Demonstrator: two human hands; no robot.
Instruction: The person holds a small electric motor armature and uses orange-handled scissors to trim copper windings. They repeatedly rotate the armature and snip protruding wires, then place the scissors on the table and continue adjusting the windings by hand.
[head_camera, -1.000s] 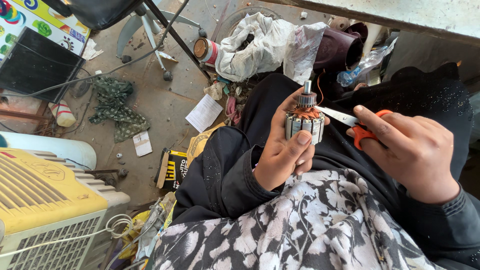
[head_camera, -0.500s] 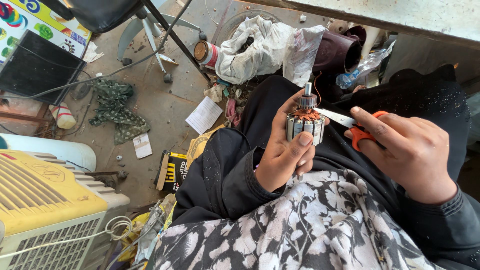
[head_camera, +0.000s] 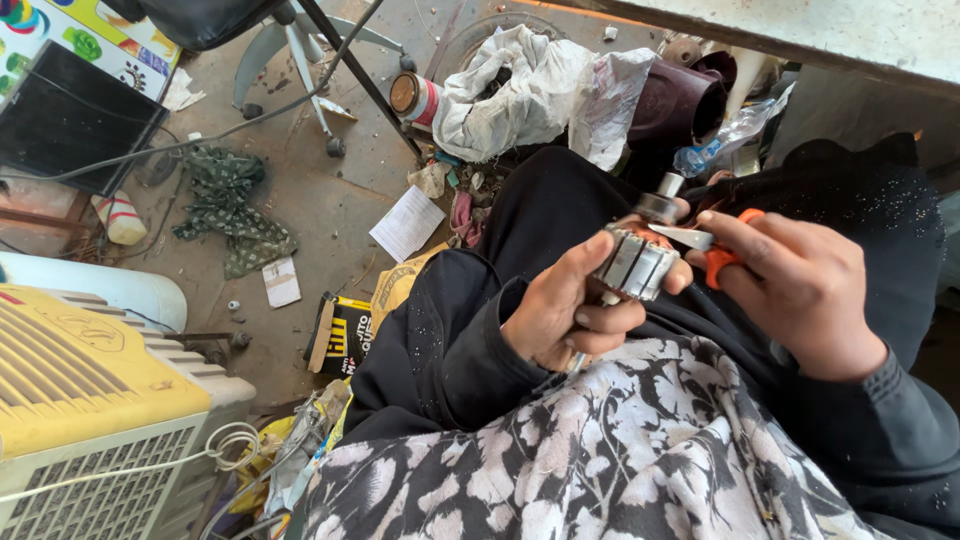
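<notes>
The left hand (head_camera: 565, 315) grips a motor armature (head_camera: 636, 262) over the person's lap, fingers curled around its slotted metal core with the thumb pressed along the near side; the shaft end points up toward one o'clock. The right hand (head_camera: 800, 290) is closed around a pair of orange-handled scissors (head_camera: 705, 243), whose blades touch the armature's upper end from three o'clock. Both sleeves are black, and a floral cloth (head_camera: 600, 460) covers the lap at six o'clock. On the floor, a yellow-topped cooler (head_camera: 90, 400) stands at eight o'clock and a white cloth bundle (head_camera: 510, 95) lies at twelve.
</notes>
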